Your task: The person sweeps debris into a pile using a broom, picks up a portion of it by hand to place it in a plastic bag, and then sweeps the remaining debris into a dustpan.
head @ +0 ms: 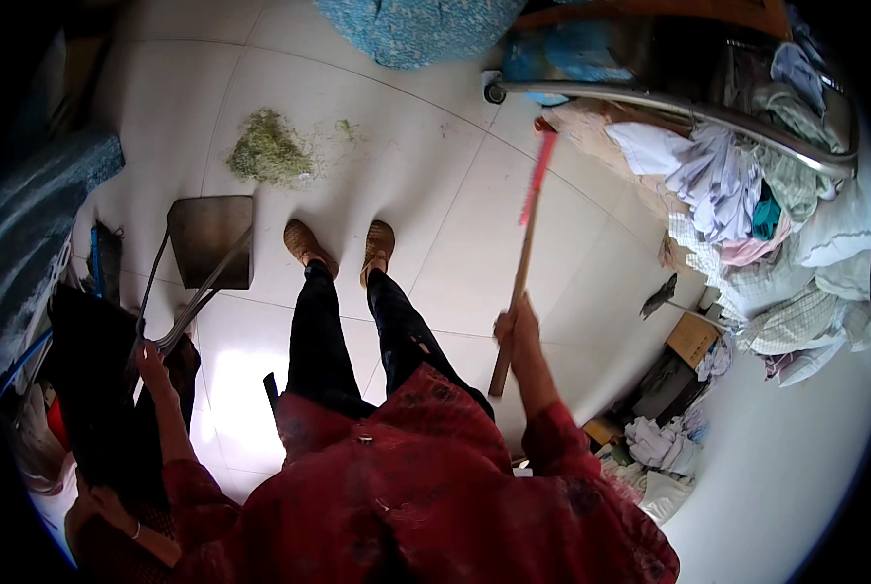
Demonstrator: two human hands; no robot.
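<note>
My right hand [517,325] is closed round the wooden handle of a broom [529,233]; its reddish-pink bristle head points away, near the white and beige cloths on the right. My left hand [154,361] holds the wire handle of a metal dustpan [211,241], whose pan is low by the floor, left of my feet. Whether the pan touches the tiles I cannot tell. Beyond the pan lies a pile of greenish fibrous debris [271,150] on the floor, with a small tuft [347,130] to its right.
Piled cloths [724,182] lie at right beside a metal-framed cart [669,102] with a caster. A blue patterned cloth bundle [421,29] is at the top. Another person's hand [114,509] shows at lower left. A cardboard box [691,339] stands by the right wall.
</note>
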